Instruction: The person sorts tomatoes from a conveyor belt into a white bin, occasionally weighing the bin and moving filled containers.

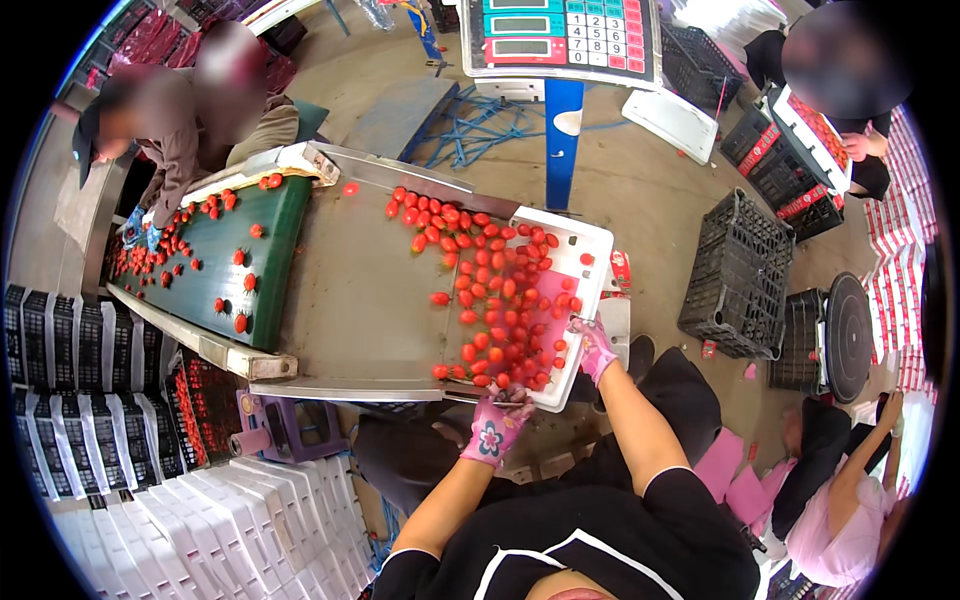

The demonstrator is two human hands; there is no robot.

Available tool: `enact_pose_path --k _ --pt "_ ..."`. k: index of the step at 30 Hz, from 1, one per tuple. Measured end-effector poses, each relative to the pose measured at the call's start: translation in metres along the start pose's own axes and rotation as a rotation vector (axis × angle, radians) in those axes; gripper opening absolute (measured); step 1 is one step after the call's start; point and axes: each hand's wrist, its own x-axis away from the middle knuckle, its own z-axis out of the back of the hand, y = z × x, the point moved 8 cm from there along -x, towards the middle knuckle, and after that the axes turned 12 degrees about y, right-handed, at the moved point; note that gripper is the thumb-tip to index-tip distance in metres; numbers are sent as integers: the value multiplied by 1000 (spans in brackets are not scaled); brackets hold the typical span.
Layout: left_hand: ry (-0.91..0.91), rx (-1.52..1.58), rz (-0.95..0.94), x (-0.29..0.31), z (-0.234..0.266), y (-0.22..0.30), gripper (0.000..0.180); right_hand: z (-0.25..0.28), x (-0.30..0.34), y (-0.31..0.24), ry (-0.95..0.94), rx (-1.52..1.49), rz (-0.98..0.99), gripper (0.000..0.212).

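A white foam tray (590,268) with a pink bottom is at the lower end of a metal chute (365,280), full of small red tomatoes (495,285) on its left and middle. Some tomatoes still lie on the chute. My right hand (595,352), in a pink glove, grips the tray's right rim. At the near edge my left hand (490,432), in a pink flowered glove, is closed on the tray's near-left corner. Its fingertips are partly hidden near the tomatoes.
A green conveyor belt (278,255) carrying tomatoes leads to the chute, with a person in brown (185,130) beside it. A scale (560,40) on a blue post stands beyond the tray. Black crates (737,275) stand right, stacked white trays (230,510) lower left. Other people are at right.
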Motion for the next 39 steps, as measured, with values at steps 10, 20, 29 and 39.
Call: enact_pose_path --k 10,20,29,39 --pt "236 6 -61 -12 26 4 28 8 3 7 28 15 -80 39" --pt "-19 120 -32 4 -6 5 27 26 -10 9 73 54 -53 44" --pt "132 108 -14 27 -12 -1 30 22 1 -3 44 122 -77 39" --pt "59 -115 -58 87 -39 15 17 31 3 -12 77 -9 -71 36"
